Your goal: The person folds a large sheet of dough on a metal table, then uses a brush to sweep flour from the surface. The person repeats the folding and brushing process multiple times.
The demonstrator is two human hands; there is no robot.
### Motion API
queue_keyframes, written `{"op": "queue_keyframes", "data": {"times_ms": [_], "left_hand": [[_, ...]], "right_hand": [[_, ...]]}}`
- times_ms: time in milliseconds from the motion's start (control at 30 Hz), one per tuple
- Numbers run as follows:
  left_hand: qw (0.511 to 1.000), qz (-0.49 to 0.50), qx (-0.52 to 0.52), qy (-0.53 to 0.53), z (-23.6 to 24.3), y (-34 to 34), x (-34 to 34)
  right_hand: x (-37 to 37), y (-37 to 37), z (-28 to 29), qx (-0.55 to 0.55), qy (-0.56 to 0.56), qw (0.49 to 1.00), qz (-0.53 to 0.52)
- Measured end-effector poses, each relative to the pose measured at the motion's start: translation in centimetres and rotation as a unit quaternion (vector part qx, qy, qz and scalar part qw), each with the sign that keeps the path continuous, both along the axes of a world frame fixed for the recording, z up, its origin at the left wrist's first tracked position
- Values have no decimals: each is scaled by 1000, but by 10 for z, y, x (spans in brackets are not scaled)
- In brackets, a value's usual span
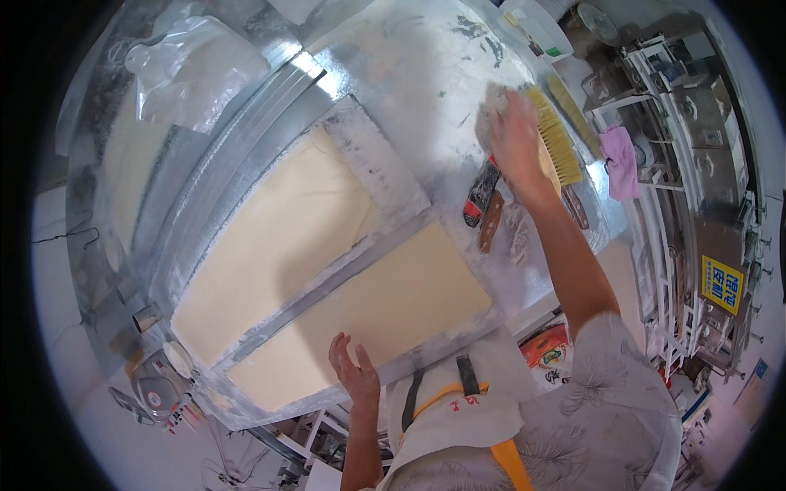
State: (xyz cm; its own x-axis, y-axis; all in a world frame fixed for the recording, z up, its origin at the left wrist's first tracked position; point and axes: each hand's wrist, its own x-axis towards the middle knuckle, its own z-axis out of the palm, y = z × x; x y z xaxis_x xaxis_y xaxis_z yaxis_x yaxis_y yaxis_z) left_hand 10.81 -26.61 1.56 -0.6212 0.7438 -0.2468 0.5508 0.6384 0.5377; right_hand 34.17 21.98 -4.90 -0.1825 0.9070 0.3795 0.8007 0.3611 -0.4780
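Two pale, flat dough sheets lie side by side on a floured metal worktable [389, 176]: a larger dough sheet [262, 237] and a nearer, narrower dough sheet [409, 282]. Over the near edge of the narrower one is my left hand [356, 372], empty, its fingers apart. My right hand [516, 139] reaches out to the far right, smeared by motion, so its grip cannot be made out. Beside it lie a yellow-bristled brush [558, 147], a red-and-black handled tool [481, 192] and a brown wooden-handled tool [490, 222].
Loose flour [409, 74] covers the table's far part. A metal rail [237, 139] runs along the left, with a clear plastic bag [196, 69] past it. To the right are a pink cloth [620, 162] and a white rack [655, 245]. A kitchen scale [155, 389] stands at lower left.
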Motion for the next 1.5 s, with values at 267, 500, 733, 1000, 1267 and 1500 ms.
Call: {"op": "queue_keyframes", "data": {"times_ms": [267, 500, 733, 1000, 1267, 1500], "left_hand": [[998, 30, 5, 57, 4, -23, 9], [996, 87, -27, 25, 1, -56, 7], [991, 129, 5, -30, 6, -60, 4], [979, 96, 10, -180, -5, -91, -13], [968, 100, 53, -224, -6, -207, -43], [960, 171, 107, -194, -6, -330, -68]], "right_hand": [[-81, 67, -48, 33, -181, 982, -40], [-47, 136, -65, -81, -212, 966, 124], [-2, 39, 18, -560, 473, 626, 265], [-41, -179, 79, -607, 155, 753, 202], [-134, -292, 62, -567, 127, 762, 287], [-277, -404, 56, -406, -5, 841, 358]]}}
